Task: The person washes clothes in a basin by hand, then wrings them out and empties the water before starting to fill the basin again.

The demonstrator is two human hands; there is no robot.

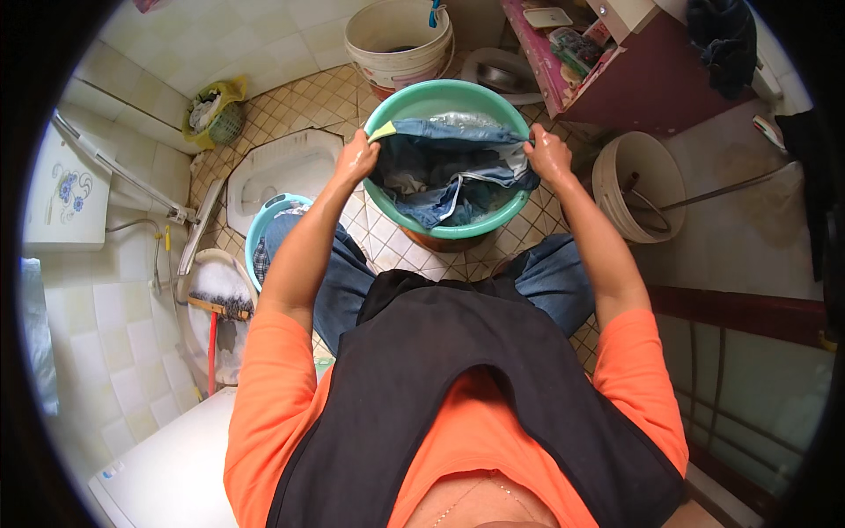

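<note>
A green plastic basin [387, 211] stands in front of my knees, holding wet clothes and some suds. Over it I stretch a pair of jeans [440, 132] by the waistband, which runs nearly straight from side to side. My left hand [358, 158] is closed on the waistband's left end, where a pale yellow patch shows. The right end is gripped in my right hand [547, 151], above the basin's right rim. Below the waistband the dark blue denim hangs down into the basin, mixed with other fabric I cannot separate.
A white bucket [400, 62] stands beyond the basin. To the right is another pale bucket [607, 185] with a long handle in it. On the left are a squat toilet [286, 167], a light blue basin [257, 242] with clothes, and a red-handled broom [212, 343].
</note>
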